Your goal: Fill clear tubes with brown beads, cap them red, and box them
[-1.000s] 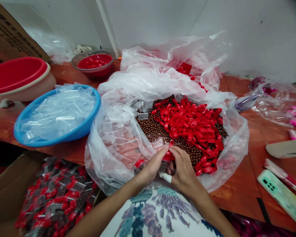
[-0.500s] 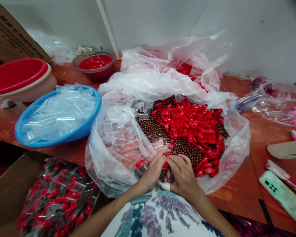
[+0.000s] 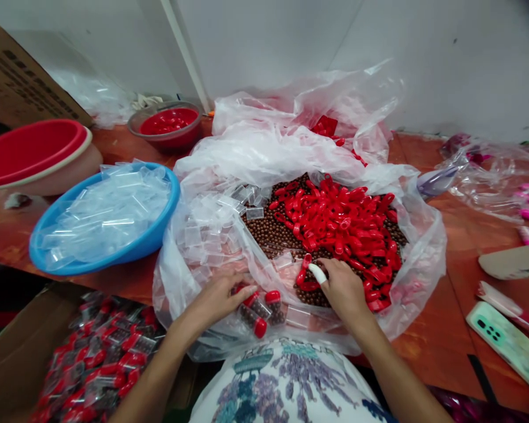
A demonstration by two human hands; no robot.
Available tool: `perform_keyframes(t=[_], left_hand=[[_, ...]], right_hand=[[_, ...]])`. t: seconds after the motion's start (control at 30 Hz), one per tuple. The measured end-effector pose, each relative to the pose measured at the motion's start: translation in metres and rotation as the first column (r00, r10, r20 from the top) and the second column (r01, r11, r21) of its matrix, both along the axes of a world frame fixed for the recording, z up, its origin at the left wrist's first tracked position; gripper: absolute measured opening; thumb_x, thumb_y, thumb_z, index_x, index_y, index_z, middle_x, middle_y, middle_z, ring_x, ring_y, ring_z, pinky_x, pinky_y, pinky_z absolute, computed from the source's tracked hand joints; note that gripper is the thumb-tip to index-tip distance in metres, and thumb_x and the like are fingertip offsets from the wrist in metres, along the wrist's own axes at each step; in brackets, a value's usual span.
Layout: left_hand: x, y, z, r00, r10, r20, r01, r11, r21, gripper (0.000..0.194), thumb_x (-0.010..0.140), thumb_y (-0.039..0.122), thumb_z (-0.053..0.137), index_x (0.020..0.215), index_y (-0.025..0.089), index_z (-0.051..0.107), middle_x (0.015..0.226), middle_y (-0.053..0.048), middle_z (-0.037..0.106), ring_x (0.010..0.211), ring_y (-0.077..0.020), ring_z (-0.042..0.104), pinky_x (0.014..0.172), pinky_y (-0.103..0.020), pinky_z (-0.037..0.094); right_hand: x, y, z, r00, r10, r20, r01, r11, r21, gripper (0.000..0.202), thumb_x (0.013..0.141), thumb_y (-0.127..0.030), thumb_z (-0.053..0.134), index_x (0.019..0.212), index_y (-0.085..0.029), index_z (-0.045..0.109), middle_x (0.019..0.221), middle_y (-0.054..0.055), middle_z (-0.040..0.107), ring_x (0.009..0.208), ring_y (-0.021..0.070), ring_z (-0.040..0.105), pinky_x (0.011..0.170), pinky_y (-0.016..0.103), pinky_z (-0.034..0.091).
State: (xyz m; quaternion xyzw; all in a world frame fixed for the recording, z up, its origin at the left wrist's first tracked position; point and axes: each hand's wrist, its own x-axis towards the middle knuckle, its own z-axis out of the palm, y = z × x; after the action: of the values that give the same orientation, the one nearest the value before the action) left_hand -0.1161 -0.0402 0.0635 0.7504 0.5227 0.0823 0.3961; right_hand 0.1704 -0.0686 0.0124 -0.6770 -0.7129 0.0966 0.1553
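Observation:
My left hand [image 3: 220, 298] lies over the front left of a clear plastic bag [image 3: 171, 305], thumb and fingers apart. Its thumb touches a group of small clear tubes with red caps [image 3: 260, 327], filled with brown beads. My right hand [image 3: 342, 291], with a white cover on one digit, reaches into the bag with fingers spread apart. Its fingertips are at loose red caps [image 3: 339, 217] that lie on brown beads [image 3: 268, 235]. One red cap sits just left of the covered digit. Empty clear tubes [image 3: 211, 226] fill the bag's left side.
A blue basin [image 3: 171, 205] of clear tubes stands left. Behind it are a red basin [image 3: 35, 150] and a smaller bowl [image 3: 194, 126] with red pieces. Below left, a cardboard box [image 3: 13, 346] contains filled, capped tubes. A phone [image 3: 506, 346] lies at right.
My hands were together at the bag's front edge around a red-capped tube. They have parted, the left moving left over the filled tubes and the right going forward and right to the red caps.

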Motion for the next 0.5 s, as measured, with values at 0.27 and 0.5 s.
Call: perform_keyframes(t=[0.27, 0.5], left_hand=[[-0.027, 0.024, -0.018, 0.905, 0.226, -0.359, -0.103, 0.938, 0.331, 0.030, 0.084, 0.029, 0.045, 0.106, 0.016, 0.061, 0.101, -0.010, 0.059, 0.096, -0.0228, 0.055, 0.086, -0.033, 0.041], [-0.029, 0.035, -0.023, 0.666, 0.238, -0.707, 0.039, 0.936, 0.351, 0.032, 0.081, 0.014, 0.043, 0.108, 0.018, 0.060, 0.100, -0.010, 0.056, 0.094, -0.0254, 0.050, 0.076, -0.033, 0.043]], right_hand=[[-0.022, 0.015, -0.011, 0.888, -0.147, -0.436, 0.093, 0.985, -0.142, 0.036, 0.080, -0.032, 0.056, 0.115, -0.023, 0.056, 0.093, 0.006, 0.066, 0.083, 0.0221, 0.061, 0.075, 0.035, 0.046], [-0.015, 0.004, -0.004, 0.163, -0.379, -0.911, -0.071, 0.916, -0.394, 0.044, 0.069, -0.037, 0.069, 0.109, -0.023, 0.057, 0.101, 0.004, 0.067, 0.085, 0.0202, 0.062, 0.061, 0.026, 0.049]])
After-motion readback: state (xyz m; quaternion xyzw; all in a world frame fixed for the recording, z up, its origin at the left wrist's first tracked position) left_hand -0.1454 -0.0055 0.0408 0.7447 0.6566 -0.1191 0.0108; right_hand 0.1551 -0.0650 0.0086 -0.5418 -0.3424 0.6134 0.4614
